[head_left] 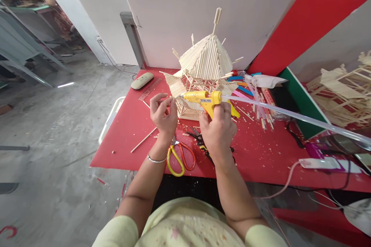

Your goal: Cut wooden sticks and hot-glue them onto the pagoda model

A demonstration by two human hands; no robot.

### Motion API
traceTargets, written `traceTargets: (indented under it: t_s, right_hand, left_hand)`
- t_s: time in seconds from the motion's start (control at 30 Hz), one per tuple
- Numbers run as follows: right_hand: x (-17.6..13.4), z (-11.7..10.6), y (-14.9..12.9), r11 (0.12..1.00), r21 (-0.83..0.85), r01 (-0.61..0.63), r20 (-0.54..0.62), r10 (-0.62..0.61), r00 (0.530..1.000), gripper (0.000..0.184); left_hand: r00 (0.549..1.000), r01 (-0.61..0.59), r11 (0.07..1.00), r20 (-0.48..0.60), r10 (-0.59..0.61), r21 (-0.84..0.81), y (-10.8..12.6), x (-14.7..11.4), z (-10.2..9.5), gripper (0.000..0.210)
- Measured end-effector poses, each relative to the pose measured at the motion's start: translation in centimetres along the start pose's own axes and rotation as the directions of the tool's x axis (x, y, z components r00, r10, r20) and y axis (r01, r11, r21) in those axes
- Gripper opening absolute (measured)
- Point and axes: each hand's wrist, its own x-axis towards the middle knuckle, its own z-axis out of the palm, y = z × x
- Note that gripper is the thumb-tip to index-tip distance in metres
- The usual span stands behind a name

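Observation:
My right hand [219,129] is wrapped round the handle of a yellow hot glue gun [199,97], its nozzle aimed left. A long clear glue stick [284,111] runs out of the gun's back end toward the right edge. Right at the nozzle tip, my left hand [164,114] is closed in a pinch; what sits between its fingertips is too small to make out. Behind both hands stands a pagoda-like model [207,60] built of thin wooden sticks, its lower part partly hidden by the gun and hands.
On the red table [116,144] lie scissors [182,156] with yellow and red handles, black pliers [199,141], a glasses case [142,81], a clear ruler [150,89] and scattered sticks. A power strip [319,163] and cables are at right, near another stick model [342,92].

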Motion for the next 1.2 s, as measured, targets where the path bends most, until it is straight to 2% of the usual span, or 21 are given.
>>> traceTargets:
  t_s: [0.5, 0.73, 0.97, 1.2]
  right_hand:
    - [0.46, -0.20, -0.33, 0.999, 0.001, -0.039, -0.021, 0.039, 0.999, 0.028]
    - [0.56, 0.04, -0.50, 1.000, -0.025, -0.013, -0.031, 0.012, 0.999, 0.027]
    - [0.44, 0.29, -0.46, 0.999, -0.035, -0.012, -0.032, 0.011, 0.999, 0.027]
    - [0.29, 0.22, -0.36, 0.999, -0.022, -0.034, -0.051, 0.033, 0.998, 0.026]
  left_hand:
    - [1.000, -0.026, 0.999, 0.015, 0.026, 0.018, -0.06, 0.13, 0.00, 0.009]
    - [0.999, -0.033, 0.998, 0.029, 0.031, 0.059, -0.17, 0.14, -0.06, 0.011]
    - [0.999, -0.034, 0.999, 0.020, 0.033, 0.038, 0.08, 0.18, -0.16, 0.009]
    - [0.998, -0.008, 1.000, 0.061, 0.009, -0.016, 0.17, -0.06, -0.38, 0.017]
